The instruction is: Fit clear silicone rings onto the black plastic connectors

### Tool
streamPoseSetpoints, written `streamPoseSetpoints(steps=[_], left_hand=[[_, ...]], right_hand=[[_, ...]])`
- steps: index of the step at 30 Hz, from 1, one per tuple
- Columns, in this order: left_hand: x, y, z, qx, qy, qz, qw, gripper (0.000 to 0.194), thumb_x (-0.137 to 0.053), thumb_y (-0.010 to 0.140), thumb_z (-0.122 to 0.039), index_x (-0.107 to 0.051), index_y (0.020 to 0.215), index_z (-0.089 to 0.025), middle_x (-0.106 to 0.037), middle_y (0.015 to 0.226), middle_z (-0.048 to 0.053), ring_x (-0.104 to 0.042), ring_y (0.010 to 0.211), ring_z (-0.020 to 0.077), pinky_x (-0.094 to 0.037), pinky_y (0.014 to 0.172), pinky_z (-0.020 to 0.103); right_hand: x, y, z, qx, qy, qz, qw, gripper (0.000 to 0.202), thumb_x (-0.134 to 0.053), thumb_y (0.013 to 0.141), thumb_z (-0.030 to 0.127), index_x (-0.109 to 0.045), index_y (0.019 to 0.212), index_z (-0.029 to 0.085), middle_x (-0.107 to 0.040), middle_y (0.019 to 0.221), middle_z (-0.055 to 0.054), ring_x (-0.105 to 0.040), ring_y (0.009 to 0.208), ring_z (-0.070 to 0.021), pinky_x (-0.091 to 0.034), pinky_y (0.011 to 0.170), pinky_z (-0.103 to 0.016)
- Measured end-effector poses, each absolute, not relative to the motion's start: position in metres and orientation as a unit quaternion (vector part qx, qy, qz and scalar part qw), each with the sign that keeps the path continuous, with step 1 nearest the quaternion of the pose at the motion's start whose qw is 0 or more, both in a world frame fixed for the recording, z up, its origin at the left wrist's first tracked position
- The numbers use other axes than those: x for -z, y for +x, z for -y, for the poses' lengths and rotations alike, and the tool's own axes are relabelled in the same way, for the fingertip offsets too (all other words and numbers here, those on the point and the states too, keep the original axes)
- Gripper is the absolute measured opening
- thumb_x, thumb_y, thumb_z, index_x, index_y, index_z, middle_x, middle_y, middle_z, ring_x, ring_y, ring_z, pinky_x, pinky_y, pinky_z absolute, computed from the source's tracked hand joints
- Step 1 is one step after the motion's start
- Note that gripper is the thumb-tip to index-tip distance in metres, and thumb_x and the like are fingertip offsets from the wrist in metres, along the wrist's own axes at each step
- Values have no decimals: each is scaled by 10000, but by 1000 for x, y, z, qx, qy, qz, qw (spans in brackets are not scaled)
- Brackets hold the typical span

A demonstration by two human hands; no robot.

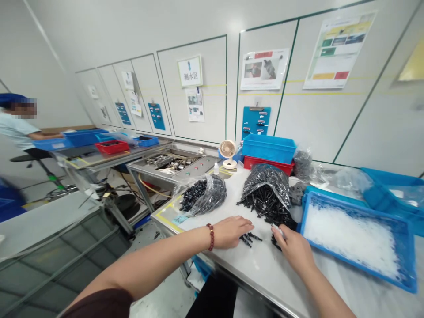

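I see a lane btwn lg bag (266, 176) & sm bag (215, 196), R hand's (294, 247) 10 o'clock; blue tray (406, 256) blocks 3, L hand (230, 232) 9.

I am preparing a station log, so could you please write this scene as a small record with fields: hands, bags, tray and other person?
Left hand: beside loose black parts on the table
Right hand: small pale piece at its fingertips; grip unclear
Bags: two, clear plastic, both holding black parts
Blue tray: white pieces inside
Co-worker: far left, blue cap
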State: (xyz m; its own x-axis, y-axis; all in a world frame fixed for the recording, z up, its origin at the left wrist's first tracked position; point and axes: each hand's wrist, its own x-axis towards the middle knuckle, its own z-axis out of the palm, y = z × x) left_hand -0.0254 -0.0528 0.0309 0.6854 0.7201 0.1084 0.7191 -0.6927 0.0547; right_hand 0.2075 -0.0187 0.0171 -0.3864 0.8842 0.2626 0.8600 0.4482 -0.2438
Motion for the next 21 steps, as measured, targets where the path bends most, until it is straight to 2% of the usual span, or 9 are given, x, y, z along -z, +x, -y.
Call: streamPoseSetpoints(steps=[2, 6, 11, 14, 17, 21], left_hand=[[-22, -9, 46, -18, 921, -389, -12, 482, -535, 741, -110, -445, 1214, -111, -551, 1126, 140, -510, 978, 247, -433, 864, 345], [-7, 7, 35, 35, 904, -424, -35, 236, -400, 855, -122, -520, 1057, -145, -576, 929, 104, -545, 829, 224, -456, 698, 311], [0, 13, 32, 40, 895, -444, -17, 158, -391, 858, -117, -525, 940, -136, -583, 850, 81, -570, 681, 187, -440, 575, 264], [-8, -1, 43, 23, 886, -463, -12, 179, -366, 859, -106, -510, 959, -139, -585, 872, 70, -579, 690, 175, -454, 594, 257], [-29, -41, 62, -16, 863, -504, -28, 235, -329, 873, -119, -471, 1056, -156, -578, 917, 62, -585, 780, 165, -470, 691, 253], [-67, -117, 81, -163, 754, -627, -109, 275, -321, 881, -182, -462, 1114, -147, -577, 987, 97, -575, 894, 196, -461, 814, 310]], right_hand=[[-17, 209, 18, -29, -530, 828, 177, 450, -216, 888, 513, -442, 631, 221, -590, 574, -27, -565, 563, -172, -254, 478, -226], [-18, 210, 17, -35, -526, 829, 188, 469, -192, 893, 520, -440, 636, 217, -582, 570, -29, -562, 573, -171, -249, 482, -226], [-17, 213, 15, -65, -527, 812, 241, 533, -110, 880, 562, -446, 654, 217, -568, 577, -35, -535, 548, -169, -283, 489, -230], [-19, 215, 14, -87, -543, 789, 275, 523, -118, 864, 580, -456, 697, 218, -579, 610, -41, -542, 566, -180, -318, 505, -238], [-23, 217, 13, -115, -549, 771, 302, 484, -149, 854, 578, -454, 726, 225, -590, 632, -37, -563, 595, -191, -345, 520, -244], [-25, 218, 13, -146, -542, 763, 320, 425, -199, 845, 558, -438, 708, 235, -575, 593, -22, -566, 575, -195, -364, 511, -250]])
